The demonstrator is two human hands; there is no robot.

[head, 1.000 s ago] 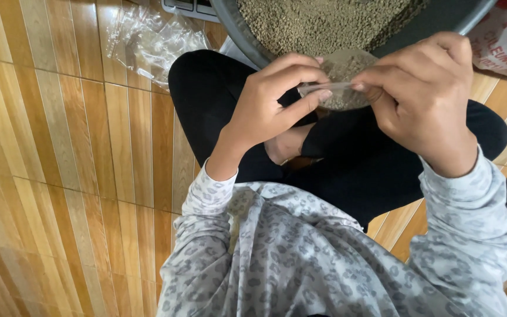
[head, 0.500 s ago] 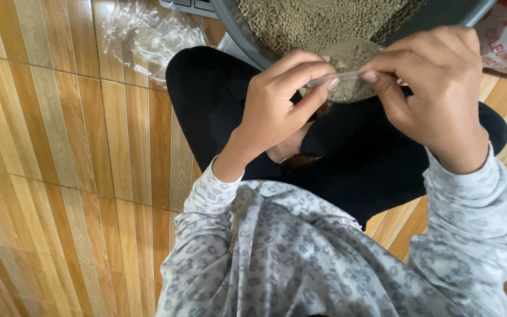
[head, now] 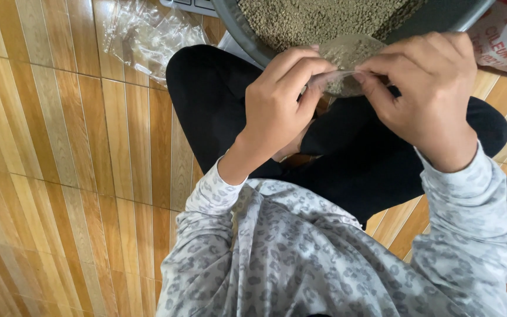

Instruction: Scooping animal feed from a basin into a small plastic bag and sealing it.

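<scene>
Crumpled clear plastic bags (head: pixel 148 35) are lying on the wooden floor (head: pixel 60 176) at far left, beside a dark basin (head: pixel 247 35) heaped with greenish-brown pellets (head: pixel 312 17). The left hand (head: pixel 277 111) is pinching one edge of a small clear bag (head: pixel 344 67) of the same pellets, fingers curled tight. The right hand (head: pixel 429 94) is gripping the other edge, holding it stretched between them — just over the basin's rim, above the person's lap.

a small clear plastic bag (head: pixel 344 64) filled with fine olive-brown granules, its rounded body bulging upward, hangs in the air just over the near rim of a grey basin (head: pixel 247 35) of the same granules. its thin top edge is stretched flat and pinched at both ends.
</scene>
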